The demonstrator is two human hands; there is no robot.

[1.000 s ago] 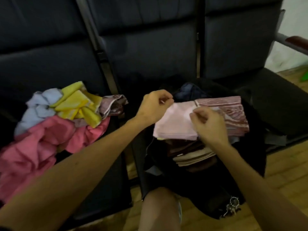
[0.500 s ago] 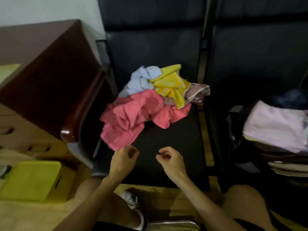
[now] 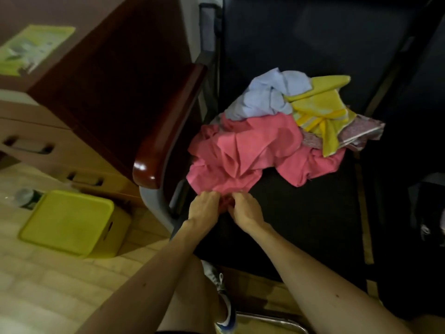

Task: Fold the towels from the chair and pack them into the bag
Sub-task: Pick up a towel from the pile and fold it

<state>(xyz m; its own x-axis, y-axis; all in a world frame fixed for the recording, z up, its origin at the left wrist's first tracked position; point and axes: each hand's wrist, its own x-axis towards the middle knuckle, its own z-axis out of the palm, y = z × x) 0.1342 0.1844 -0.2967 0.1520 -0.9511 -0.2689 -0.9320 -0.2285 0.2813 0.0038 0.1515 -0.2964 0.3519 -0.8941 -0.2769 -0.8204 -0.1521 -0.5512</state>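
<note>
At the lower left of the frame, a yellow-green plastic stool (image 3: 65, 222) stood on the pale floor (image 3: 48, 297), near a dark red-brown wooden desk (image 3: 108, 68). Right of these, a glossy red-brown wooden armrest (image 3: 168, 126) edged the black padded chair seat (image 3: 301, 225). At lower centre, the left hand (image 3: 204, 206) and the right hand (image 3: 245, 210) sat close together. Both had fingers curled into the near edge of the crumpled pink towel (image 3: 240, 153), gripping it. That towel lay on the seat at mid-frame, with a pale blue towel (image 3: 267, 95) above it. A yellow towel (image 3: 320, 109) lay further right, over a patterned pink-brown towel (image 3: 361, 133). At the far right edge, a dark bag (image 3: 426, 201) was only partly visible.
</note>
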